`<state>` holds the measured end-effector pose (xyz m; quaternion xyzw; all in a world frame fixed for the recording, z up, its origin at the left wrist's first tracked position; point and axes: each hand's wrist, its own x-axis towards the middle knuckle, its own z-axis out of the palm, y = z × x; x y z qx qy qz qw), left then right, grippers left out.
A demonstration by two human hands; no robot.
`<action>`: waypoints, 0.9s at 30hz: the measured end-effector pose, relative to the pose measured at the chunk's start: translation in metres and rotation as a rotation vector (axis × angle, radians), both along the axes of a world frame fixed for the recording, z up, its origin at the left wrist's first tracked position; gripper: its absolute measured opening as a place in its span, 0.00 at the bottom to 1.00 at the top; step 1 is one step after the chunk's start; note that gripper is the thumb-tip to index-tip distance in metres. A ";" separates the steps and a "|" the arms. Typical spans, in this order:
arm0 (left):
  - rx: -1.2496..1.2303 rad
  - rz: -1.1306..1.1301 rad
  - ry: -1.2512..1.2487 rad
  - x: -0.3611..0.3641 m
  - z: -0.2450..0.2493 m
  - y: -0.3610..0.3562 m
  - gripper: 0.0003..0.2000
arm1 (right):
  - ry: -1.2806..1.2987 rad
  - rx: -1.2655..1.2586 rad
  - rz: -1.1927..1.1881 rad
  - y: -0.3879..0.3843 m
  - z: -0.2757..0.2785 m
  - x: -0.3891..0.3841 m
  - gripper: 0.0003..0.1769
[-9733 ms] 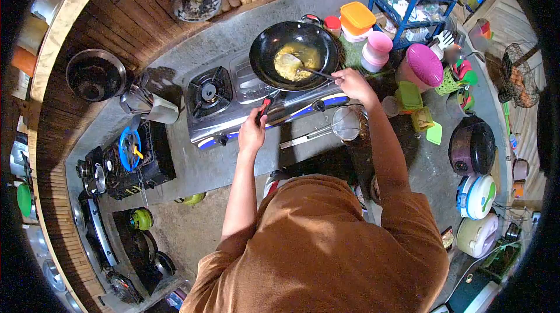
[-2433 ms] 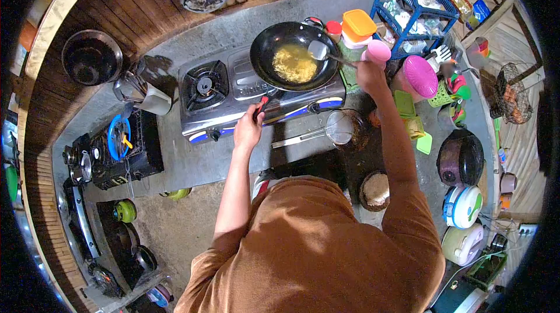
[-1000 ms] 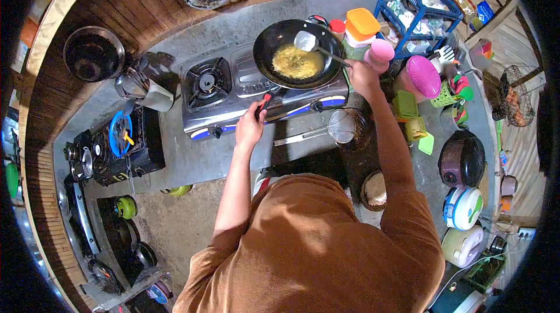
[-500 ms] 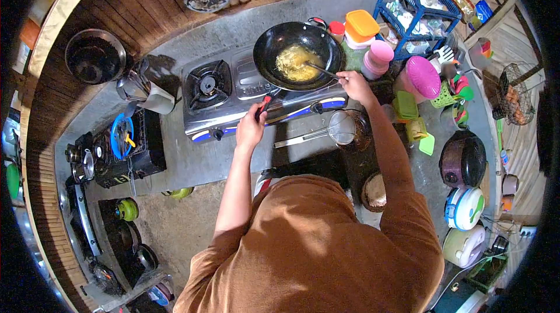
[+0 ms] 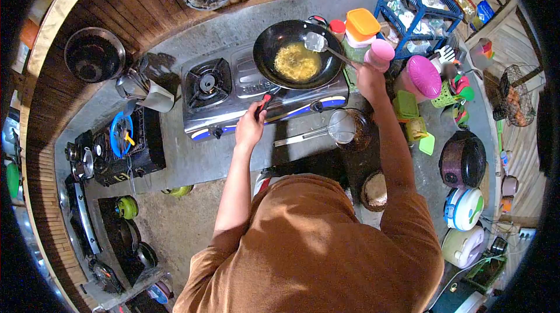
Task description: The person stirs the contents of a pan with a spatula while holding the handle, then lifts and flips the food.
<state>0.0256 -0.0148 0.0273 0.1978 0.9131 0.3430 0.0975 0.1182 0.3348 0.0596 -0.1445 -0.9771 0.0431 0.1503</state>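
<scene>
A black wok [image 5: 274, 39] rests on the right burner of a two-burner gas stove [image 5: 239, 77]. Yellow food [image 5: 296, 63], perhaps egg, lies in oil at the bottom of the wok. My left hand [image 5: 251, 126] is closed round the wok's red and black handle [image 5: 266, 103]. In my right hand [image 5: 368, 82] is the handle of a metal spatula [image 5: 315, 42]. Its shiny blade is raised above the far right part of the wok, apart from the food.
A long-handled strainer [image 5: 341, 127] lies in front of the stove beside a dark pan. To the right stand an orange-lidded box [image 5: 361, 23], pink cups [image 5: 380, 53] and a blue rack [image 5: 408, 15]. Left of the stove is a utensil holder [image 5: 156, 98].
My right hand has moved slightly right and lifted the spatula out of the food, so its blade now shows. The left hand stays on the handle.
</scene>
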 end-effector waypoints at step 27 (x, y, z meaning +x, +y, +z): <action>-0.031 0.017 -0.009 0.000 0.001 0.000 0.16 | 0.009 -0.109 -0.209 -0.027 -0.011 -0.008 0.12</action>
